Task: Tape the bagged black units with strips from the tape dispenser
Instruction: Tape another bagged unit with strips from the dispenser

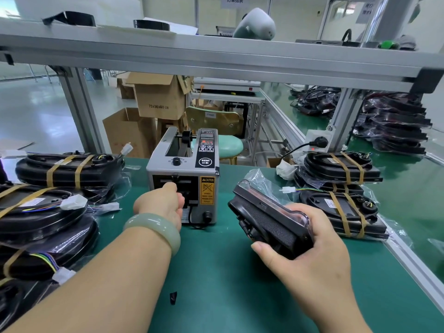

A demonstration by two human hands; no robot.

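Note:
A grey tape dispenser [185, 174] stands mid-table on the green mat, its outlet slot facing me. My left hand [163, 204], with a pale green bangle on the wrist, reaches up to the outlet, fingers curled at the slot; whether a strip is pinched there is hidden. My right hand [310, 246] grips a black unit in a clear bag [266, 217], held tilted above the mat to the dispenser's right. The bag's loose end [259, 181] sticks up behind it.
Taped black units [69, 169] are stacked on the left and more taped units [341, 169] on the right. An aluminium shelf rail [216, 61] crosses overhead. A small black scrap [173, 298] lies on the mat near me. The table edge [413, 267] runs along the right.

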